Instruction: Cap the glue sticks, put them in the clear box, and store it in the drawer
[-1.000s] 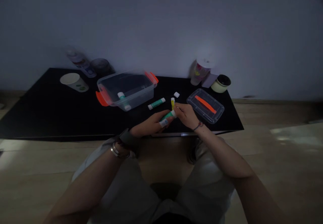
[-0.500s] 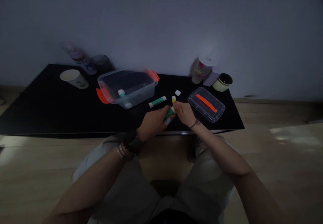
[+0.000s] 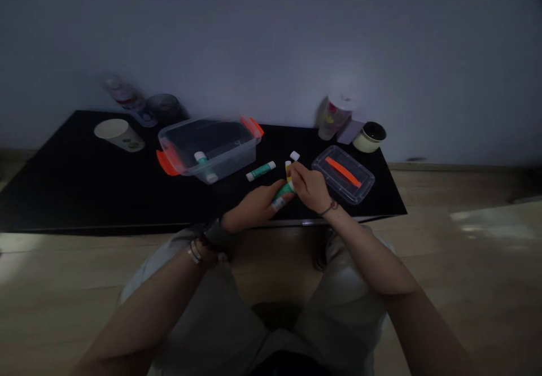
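Observation:
Near the table's front edge my left hand (image 3: 258, 205) is wrapped round a green glue stick (image 3: 283, 194). My right hand (image 3: 308, 185) is closed at the upper end of that stick, its fingertips beside a small yellow and white piece (image 3: 288, 168); whether they grip it is hidden. Just behind lies a white cap (image 3: 295, 155). To the left another green glue stick (image 3: 261, 171) with white ends lies flat on the black table (image 3: 169, 209). One more green stick (image 3: 205, 167) shows through the wall of a clear container (image 3: 235, 164) with orange clips.
A clear lid (image 3: 364, 191) with an orange handle lies at the right. Behind it stand a clear cup (image 3: 329, 122), a pale box (image 3: 350, 132) and a cream bowl (image 3: 366, 143). Back left are a paper cup (image 3: 121, 135), a bottle (image 3: 131, 100) and a dark round object (image 3: 165, 108).
The view has shifted slightly, so the table's things sit a little further left. Both hands stay together at the glue stick, and more of the yellow piece shows by my right fingertips.

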Motion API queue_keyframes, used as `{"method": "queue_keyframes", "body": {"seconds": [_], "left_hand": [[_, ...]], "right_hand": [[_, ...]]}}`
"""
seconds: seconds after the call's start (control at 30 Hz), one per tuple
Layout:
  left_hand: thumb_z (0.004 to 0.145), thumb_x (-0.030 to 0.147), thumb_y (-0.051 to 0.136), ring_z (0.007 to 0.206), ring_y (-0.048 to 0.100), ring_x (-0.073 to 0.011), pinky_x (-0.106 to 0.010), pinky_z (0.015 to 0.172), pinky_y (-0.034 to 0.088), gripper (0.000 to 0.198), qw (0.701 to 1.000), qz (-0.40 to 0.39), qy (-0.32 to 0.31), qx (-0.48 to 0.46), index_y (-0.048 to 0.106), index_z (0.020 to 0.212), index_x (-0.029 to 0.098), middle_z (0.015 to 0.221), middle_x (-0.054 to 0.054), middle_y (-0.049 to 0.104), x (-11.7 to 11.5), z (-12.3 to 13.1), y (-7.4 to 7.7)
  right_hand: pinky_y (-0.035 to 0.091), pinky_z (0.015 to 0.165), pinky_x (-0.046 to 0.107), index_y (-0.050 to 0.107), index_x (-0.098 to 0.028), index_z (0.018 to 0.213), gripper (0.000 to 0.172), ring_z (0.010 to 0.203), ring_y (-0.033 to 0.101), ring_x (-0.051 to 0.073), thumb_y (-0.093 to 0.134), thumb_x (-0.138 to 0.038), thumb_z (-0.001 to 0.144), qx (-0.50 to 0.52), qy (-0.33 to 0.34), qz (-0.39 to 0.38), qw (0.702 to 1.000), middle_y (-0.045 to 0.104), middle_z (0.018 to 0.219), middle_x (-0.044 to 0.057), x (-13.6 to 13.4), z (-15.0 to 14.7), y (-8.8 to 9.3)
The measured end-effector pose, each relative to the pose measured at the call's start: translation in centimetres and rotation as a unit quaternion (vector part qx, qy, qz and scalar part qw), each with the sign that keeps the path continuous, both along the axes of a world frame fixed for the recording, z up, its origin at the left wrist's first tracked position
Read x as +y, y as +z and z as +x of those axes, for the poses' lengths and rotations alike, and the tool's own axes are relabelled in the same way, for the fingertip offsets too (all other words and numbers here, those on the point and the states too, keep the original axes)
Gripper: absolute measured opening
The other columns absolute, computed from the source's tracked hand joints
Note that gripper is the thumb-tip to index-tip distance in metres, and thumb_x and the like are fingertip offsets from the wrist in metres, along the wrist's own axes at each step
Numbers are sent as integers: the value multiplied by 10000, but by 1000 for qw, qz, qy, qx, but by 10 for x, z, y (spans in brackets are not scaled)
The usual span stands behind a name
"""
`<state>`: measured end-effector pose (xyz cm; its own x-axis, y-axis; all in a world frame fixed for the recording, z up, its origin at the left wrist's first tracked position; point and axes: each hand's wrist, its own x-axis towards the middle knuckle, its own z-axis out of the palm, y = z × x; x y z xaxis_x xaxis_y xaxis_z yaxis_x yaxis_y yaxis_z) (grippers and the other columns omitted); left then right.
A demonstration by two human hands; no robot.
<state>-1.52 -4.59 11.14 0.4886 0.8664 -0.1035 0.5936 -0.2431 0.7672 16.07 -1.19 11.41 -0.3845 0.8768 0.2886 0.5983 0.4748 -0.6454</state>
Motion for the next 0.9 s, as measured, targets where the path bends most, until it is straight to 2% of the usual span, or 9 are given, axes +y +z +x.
{"method": "queue_keyframes", "body": {"seconds": [0.1,0.17,0.27,0.4,0.5,0.6,0.73,0.8,0.9], "left_hand": [[987,480,448,823,669,-267,-347,702,467,370,978,107,53,169,529,1181,175,1002,-128,671,-1,4,-7],[989,493,441,805,666,-254,-335,693,469,360,981,87,53,166,528,1161,189,969,-112,667,0,4,-8],[991,577,358,605,560,-158,-267,571,430,422,997,-76,11,-26,507,1078,192,783,-36,586,3,-3,-6],[963,667,323,505,409,-90,-218,470,347,503,941,-243,-57,-230,482,1035,196,723,18,490,5,-14,-2],[976,633,331,543,467,-108,-231,501,389,470,969,-168,-55,-173,493,1004,192,736,0,530,3,-13,-5],[1006,524,354,674,611,-180,-284,607,459,385,1000,-11,1,19,512,1102,186,846,-63,641,-2,-6,-8],[1007,455,413,850,694,-268,-340,700,483,341,969,113,49,212,510,1206,195,1056,-136,695,-6,2,-8],[1010,460,399,814,689,-255,-336,685,483,335,977,93,51,187,513,1174,191,1016,-127,692,-5,1,-9],[1017,522,321,645,608,-169,-283,599,465,386,999,-36,9,-9,503,1088,189,822,-52,632,-1,-6,-9]], "right_hand": [[339,608,264,557,-226,907,253,555,506,141,340,-313,1003,-5,-49,-44,998,556,675,-11,2,-5,-7],[349,622,268,538,-228,867,277,587,513,146,338,-359,1008,19,-48,-80,995,545,691,-13,3,-5,-10],[362,624,262,500,-222,791,375,623,495,139,325,-470,1012,87,20,-111,990,505,691,-15,5,-1,-10],[342,593,256,490,-217,782,327,597,458,125,402,-457,986,122,102,-67,985,483,666,-24,4,4,-5],[302,568,261,437,-226,748,256,533,417,113,437,-369,960,79,89,-49,992,449,609,-40,3,5,-3],[285,563,261,403,-230,734,226,515,399,110,433,-288,950,30,62,-69,995,439,592,-47,5,1,-3],[281,562,253,375,-228,684,271,539,425,115,402,-233,954,11,17,-100,995,432,588,-42,9,-3,-8],[283,562,250,370,-225,665,316,554,439,117,388,-277,977,23,10,-110,994,426,591,-38,9,-4,-11],[291,569,251,434,-222,718,338,560,450,118,403,-402,1002,54,30,-86,994,441,609,-38,7,-2,-12]]}}
